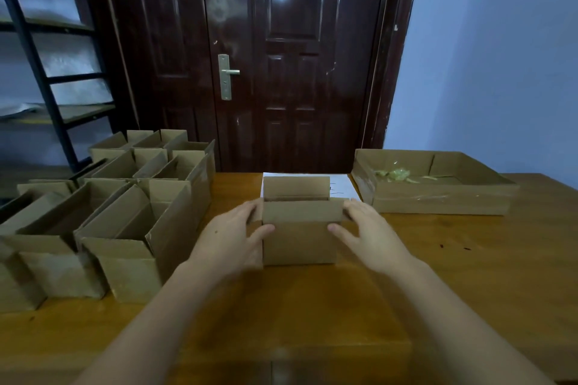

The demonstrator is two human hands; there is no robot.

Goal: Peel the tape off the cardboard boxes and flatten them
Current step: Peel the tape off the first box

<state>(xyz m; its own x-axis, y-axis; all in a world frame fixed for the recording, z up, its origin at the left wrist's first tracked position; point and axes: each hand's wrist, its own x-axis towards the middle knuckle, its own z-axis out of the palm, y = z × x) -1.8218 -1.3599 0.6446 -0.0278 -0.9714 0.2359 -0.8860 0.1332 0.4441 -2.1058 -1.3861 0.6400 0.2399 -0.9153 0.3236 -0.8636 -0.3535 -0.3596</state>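
Observation:
A small open cardboard box (299, 237) stands upright at the middle of the wooden table (469, 259), its far and near top flaps raised. My left hand (233, 236) holds its left side, thumb on the front face and fingers round the left wall. On the opposite side my right hand (367, 233) grips it, thumb across the front and fingers at the top right corner. No tape is visible on this box.
Several open cardboard boxes (125, 228) crowd the table's left side. A wide shallow cardboard tray (438, 197) at the back right holds crumpled peeled tape (394, 174). White paper (341, 186) lies behind the held box. A dark door and a black shelf rack stand beyond.

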